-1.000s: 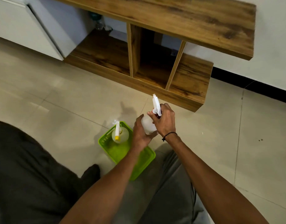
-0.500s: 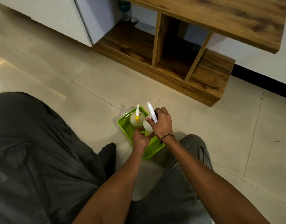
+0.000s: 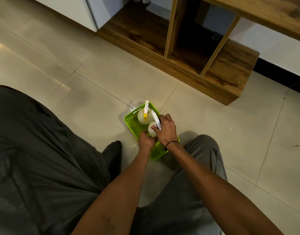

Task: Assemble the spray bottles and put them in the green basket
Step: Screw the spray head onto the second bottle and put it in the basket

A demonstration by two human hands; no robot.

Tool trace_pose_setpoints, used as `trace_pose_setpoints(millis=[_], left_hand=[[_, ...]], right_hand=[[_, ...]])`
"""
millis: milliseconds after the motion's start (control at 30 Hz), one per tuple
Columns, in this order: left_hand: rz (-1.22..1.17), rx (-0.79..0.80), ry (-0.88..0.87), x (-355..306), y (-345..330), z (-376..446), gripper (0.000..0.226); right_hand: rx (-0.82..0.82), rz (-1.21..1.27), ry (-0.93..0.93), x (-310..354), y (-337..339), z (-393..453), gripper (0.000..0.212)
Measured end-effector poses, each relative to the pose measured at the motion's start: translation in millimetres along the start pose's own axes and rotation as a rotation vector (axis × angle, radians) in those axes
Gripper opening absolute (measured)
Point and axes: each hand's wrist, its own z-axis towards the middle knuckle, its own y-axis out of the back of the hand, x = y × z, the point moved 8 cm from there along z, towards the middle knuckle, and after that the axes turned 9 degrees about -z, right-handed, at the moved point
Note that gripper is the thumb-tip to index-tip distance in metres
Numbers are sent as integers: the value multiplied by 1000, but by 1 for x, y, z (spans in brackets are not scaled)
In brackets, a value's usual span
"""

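Fingers (image 3: 160, 123) clasp spray bottle (image 3: 151, 130) over basket (image 3: 128, 118).

We see two bare forearms with no sleeves reaching them. On the wrist of the right hand (image 3: 166, 131) sits a thin black cord bracelet (image 3: 171, 143) with a small knot hanging at its near-left side. The left hand (image 3: 145, 140) wears nothing. Our legs are in loose dark grey trousers (image 3: 44, 158), creased and folded at the left, paler grey at the right knee.
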Motion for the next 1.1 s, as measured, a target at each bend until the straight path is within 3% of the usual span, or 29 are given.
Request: trace_pose_setpoints(millis=[267, 400, 500, 600, 867, 1000, 1100], left_hand=[[-92, 67, 91, 4, 7, 12, 46], [-143, -67, 110, -6, 32, 15, 34], [-252, -174, 105, -17, 49, 16, 28], [-298, -235, 46, -33, 59, 12, 9], [-199, -329, -46, -86, 80, -6, 20], [-165, -352, -168, -138, 85, -21, 7], [-144, -289, -246, -181, 75, -26, 18]], right_hand=[[55, -23, -36, -5, -10, 6, 24], [73, -25, -3, -6, -2, 2, 24], [118, -70, -9, -8, 4, 0, 46], [149, -78, -9, -8, 14, 2, 64], [158, -50, 7, 2, 47, 13, 71], [92, -25, 37, 24, 82, 28, 60], [-6, -3, 49, 40, 113, 49, 50]])
